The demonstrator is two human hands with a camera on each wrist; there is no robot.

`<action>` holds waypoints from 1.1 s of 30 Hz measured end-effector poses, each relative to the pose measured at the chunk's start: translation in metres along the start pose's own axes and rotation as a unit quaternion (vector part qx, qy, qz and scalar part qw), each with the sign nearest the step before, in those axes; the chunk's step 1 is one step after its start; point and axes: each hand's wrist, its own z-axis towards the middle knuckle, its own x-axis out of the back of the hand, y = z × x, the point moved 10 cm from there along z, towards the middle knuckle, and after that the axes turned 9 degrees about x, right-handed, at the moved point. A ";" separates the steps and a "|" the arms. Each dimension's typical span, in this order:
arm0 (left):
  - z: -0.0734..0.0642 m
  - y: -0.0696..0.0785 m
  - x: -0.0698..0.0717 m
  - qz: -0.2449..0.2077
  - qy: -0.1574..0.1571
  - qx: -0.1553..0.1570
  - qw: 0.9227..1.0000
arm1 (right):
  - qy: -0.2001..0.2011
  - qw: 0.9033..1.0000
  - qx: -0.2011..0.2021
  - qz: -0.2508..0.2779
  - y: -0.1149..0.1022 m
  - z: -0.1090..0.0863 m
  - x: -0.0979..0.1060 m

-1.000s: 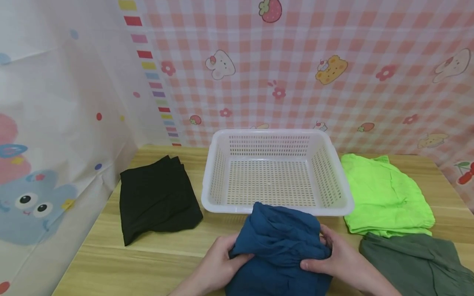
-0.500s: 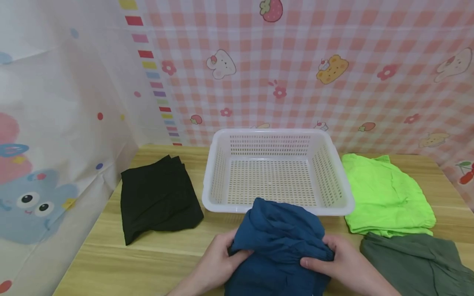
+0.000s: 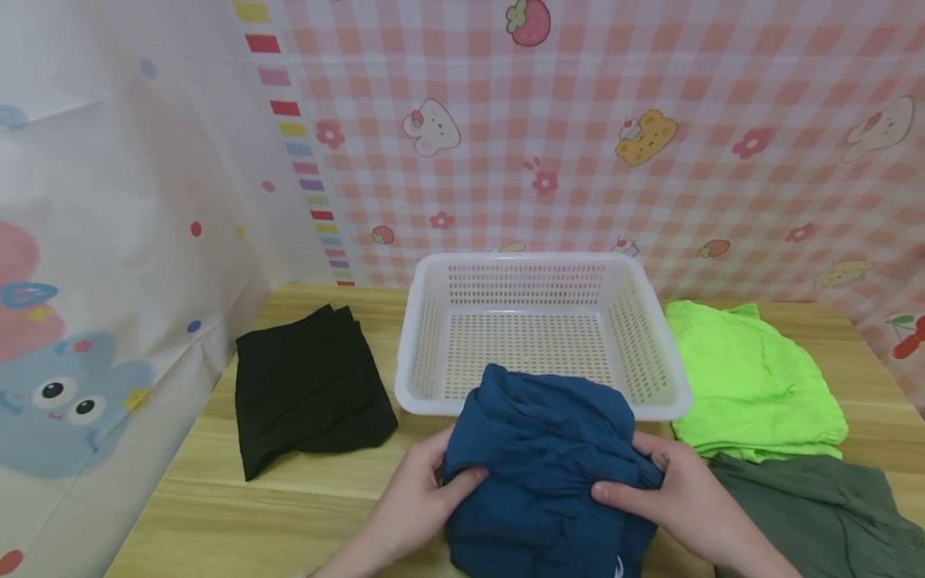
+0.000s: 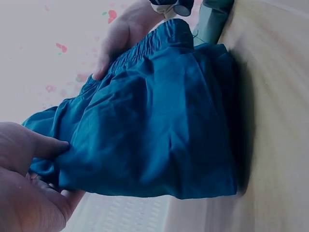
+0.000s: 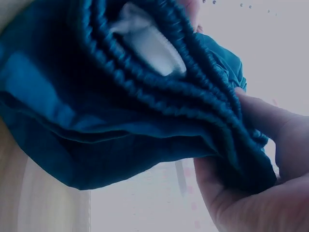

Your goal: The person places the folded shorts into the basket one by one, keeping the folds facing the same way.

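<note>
Folded dark-blue shorts (image 3: 542,474) with a gathered elastic waistband are held up between my two hands in front of the basket. My left hand (image 3: 415,498) pinches their left side, thumb on the near face and fingers behind. On the opposite side, my right hand (image 3: 679,498) grips the waistband end, its thumb also in front. A white label (image 5: 157,50) shows inside the waistband in the right wrist view. In the left wrist view, the shorts' lower part hangs near the wooden surface; whether it touches cannot be told. Their top edge overlaps the basket's near rim in the head view.
A white perforated plastic basket (image 3: 412,353) stands at the back middle of the wooden table (image 3: 238,522). Folded black cloth (image 3: 311,393) lies left of it. Bright green clothing (image 3: 755,381) lies to its right, with a grey-green garment (image 3: 817,514) nearer me.
Both hands have raised the blue shorts a little and shifted them slightly forward, so they cover more of the basket's near side. The basket and other clothes stay put.
</note>
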 end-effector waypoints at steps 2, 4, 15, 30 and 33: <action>0.000 0.001 0.001 0.003 0.003 0.002 1.000 | -0.005 1.000 0.005 0.013 -0.001 -0.001 -0.001; 0.001 0.002 0.002 0.006 0.006 0.002 1.000 | -0.014 0.999 0.016 0.033 -0.004 -0.003 -0.003; 0.000 0.007 0.008 -0.025 0.013 0.005 1.000 | 0.105 0.993 -0.056 0.013 -0.003 -0.010 0.015; 0.003 0.016 0.012 -0.048 0.020 -0.033 0.998 | 0.109 0.992 -0.008 -0.061 -0.027 -0.001 0.025; 0.003 0.020 0.013 -0.041 0.020 -0.043 0.998 | 0.114 0.991 0.000 -0.074 -0.032 0.001 0.028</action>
